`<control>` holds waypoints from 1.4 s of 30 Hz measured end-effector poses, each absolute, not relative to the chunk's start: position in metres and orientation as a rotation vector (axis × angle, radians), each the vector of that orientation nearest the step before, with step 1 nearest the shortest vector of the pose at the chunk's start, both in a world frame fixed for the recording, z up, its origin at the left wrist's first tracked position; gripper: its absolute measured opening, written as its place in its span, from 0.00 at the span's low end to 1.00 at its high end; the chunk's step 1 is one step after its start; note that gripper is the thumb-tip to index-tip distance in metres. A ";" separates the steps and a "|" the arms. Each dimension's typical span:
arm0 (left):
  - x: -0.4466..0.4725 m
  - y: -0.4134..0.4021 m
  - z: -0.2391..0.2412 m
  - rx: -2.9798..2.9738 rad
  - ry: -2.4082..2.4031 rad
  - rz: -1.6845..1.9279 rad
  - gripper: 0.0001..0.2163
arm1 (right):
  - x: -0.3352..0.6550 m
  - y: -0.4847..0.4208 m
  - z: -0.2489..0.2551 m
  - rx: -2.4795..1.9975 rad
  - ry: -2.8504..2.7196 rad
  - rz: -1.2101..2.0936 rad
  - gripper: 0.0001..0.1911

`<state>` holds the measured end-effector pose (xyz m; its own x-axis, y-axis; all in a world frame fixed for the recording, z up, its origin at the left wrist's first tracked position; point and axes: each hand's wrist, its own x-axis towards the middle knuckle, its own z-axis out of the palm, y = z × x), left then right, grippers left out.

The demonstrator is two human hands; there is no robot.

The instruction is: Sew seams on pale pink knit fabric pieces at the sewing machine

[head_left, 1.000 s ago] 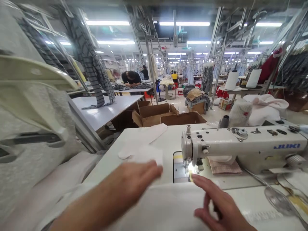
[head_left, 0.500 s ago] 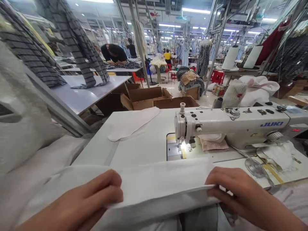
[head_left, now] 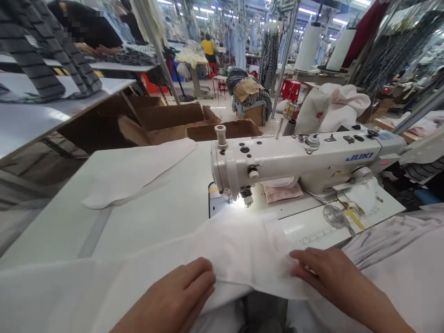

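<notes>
White fabric [head_left: 239, 249] spreads over the front edge of the machine table, its far edge close to the lit needle area of a JUKI sewing machine [head_left: 284, 159]. My left hand [head_left: 183, 291] is closed on the fabric's near part, fingers bent and pressed together. At the fabric's right end, my right hand [head_left: 322, 273] pinches the cloth between thumb and fingers; this area is slightly blurred. A separate white cut piece [head_left: 138, 178] lies flat on the table, left of the machine head.
Folded pinkish cloth [head_left: 283, 190] lies under the machine arm. Thread cones [head_left: 308, 48] stand behind it. Cardboard boxes [head_left: 166, 118] sit beyond the table. More pale fabric [head_left: 409, 259] is heaped at right. A person in black bends over a table at far left.
The view has turned right and down. The fabric has moved closer to the needle, and its folded near edge now hangs looser. Both hands still hold it.
</notes>
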<state>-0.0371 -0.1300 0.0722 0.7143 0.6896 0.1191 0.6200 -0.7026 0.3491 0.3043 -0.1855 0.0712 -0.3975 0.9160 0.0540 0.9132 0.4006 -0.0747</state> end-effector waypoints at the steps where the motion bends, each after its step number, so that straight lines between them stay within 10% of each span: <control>1: -0.022 -0.123 0.072 2.672 1.012 0.326 0.14 | 0.303 -0.182 0.067 -1.730 -2.503 0.017 0.11; 13: 0.095 -0.070 0.062 2.667 0.414 0.358 0.29 | 0.295 -0.162 0.035 -1.567 -2.229 -0.008 0.07; 21: 0.077 -0.057 0.094 2.824 0.528 0.261 0.04 | 0.325 -0.170 0.062 -1.213 -2.210 -0.104 0.05; 42: -0.029 -0.109 0.082 2.479 1.146 0.626 0.06 | 0.322 -0.154 0.095 -1.068 -2.207 -0.203 0.17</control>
<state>-0.0289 -0.1092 0.0822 0.5781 0.7774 0.2479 0.6287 -0.6180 0.4720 0.3219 -0.1543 0.0952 -0.4421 0.6401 0.6284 0.7441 0.6529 -0.1416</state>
